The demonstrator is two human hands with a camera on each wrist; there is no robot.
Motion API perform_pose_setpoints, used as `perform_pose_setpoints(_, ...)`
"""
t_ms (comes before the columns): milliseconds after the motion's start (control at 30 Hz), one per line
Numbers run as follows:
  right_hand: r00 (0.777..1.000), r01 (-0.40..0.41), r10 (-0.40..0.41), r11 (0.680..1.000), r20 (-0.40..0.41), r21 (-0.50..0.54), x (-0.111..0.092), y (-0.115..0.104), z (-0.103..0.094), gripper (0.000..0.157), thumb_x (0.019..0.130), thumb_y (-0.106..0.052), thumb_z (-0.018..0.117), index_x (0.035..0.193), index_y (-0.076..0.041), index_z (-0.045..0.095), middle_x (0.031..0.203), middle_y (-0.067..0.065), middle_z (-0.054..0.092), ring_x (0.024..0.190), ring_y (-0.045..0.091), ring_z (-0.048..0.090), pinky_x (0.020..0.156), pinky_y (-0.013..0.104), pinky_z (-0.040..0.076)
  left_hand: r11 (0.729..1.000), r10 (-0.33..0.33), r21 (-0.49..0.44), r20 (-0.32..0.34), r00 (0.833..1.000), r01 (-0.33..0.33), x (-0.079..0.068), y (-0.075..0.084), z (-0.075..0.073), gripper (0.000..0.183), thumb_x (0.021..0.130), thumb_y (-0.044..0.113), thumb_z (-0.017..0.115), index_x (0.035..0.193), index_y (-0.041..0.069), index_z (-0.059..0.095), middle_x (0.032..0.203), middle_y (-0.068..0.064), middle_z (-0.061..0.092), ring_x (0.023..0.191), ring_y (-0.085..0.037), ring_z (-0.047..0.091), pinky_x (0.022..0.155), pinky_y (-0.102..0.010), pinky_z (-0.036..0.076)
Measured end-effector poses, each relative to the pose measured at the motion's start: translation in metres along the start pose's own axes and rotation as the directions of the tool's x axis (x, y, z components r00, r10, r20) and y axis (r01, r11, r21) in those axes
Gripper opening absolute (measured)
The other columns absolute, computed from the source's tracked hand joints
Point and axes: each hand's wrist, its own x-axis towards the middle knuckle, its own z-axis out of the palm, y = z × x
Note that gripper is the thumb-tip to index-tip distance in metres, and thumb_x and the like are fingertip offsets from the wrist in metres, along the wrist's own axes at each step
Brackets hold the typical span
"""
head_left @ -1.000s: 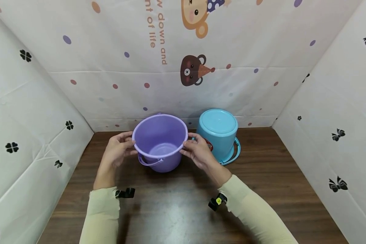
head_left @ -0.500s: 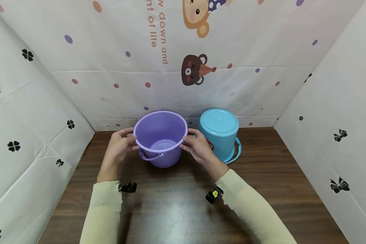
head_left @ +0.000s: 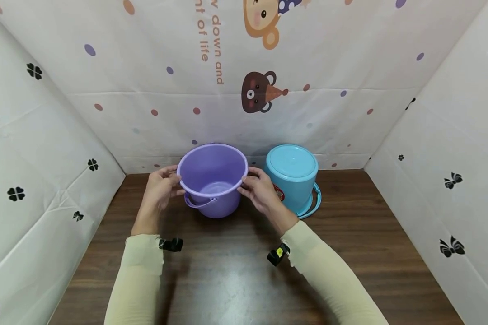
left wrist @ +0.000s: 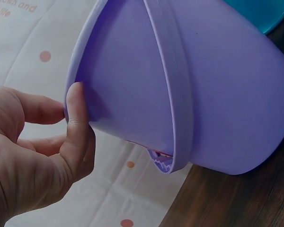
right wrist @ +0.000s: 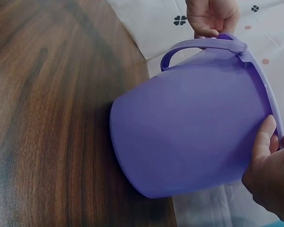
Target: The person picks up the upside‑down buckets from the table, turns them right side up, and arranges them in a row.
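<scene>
A purple plastic bucket [head_left: 217, 205] stands mouth up near the back of the table, its inside bare. On its left, my left hand [head_left: 159, 187] pinches the rim between thumb and fingers; the left wrist view shows that hand [left wrist: 47, 146] close at the rim's edge. My right hand [head_left: 262, 192] grips the rim on the opposite side, and in the right wrist view its fingers [right wrist: 263, 137] lie under the lip. The bucket's purple handle [head_left: 199, 205] hangs down along the near side.
A light blue bucket [head_left: 293, 176] stands upside down just right of my right hand, its handle [head_left: 318, 203] out to the right. Behind rises a patterned white cloth wall [head_left: 146, 131], with more cloth at both sides. The tabletop [head_left: 227, 271] is dark wood.
Both hands have moved the purple bucket a little farther back, toward the cloth wall. The light blue bucket stays in place.
</scene>
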Motion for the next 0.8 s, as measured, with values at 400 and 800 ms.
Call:
perform_pose_setpoints(400, 1.000, -0.009, 0.009, 1.000, -0.005, 0.015, 0.0007, -0.0018, 0.0039, 0.059, 0.100, 0.008, 0.053, 0.155, 0.000, 0.031, 0.100, 0.006, 0.059, 0.080, 0.014, 0.064, 0.075, 0.026, 0.062, 1.000, 0.005, -0.005, -0.057, 0.998, -0.006, 0.0009, 0.0005, 0.0047, 0.054, 0.102, -0.001, 0.052, 0.155, -0.003, 0.041, 0.112, -0.010, 0.054, 0.079, -0.010, 0.062, 0.062, -0.022, 0.061)
perform_pose_setpoints(800, 1.000, -0.008, 0.008, 0.999, 0.000, 0.039, 0.0016, -0.0001, 0.0069, 0.059, 0.098, 0.011, 0.053, 0.152, 0.001, 0.032, 0.098, 0.007, 0.057, 0.076, 0.013, 0.063, 0.074, 0.027, 0.063, 1.000, -0.006, -0.012, -0.098, 0.995, 0.004, 0.0008, -0.0006, 0.0045, 0.051, 0.104, 0.003, 0.052, 0.155, 0.001, 0.043, 0.119, -0.014, 0.056, 0.073, -0.008, 0.063, 0.062, -0.022, 0.061)
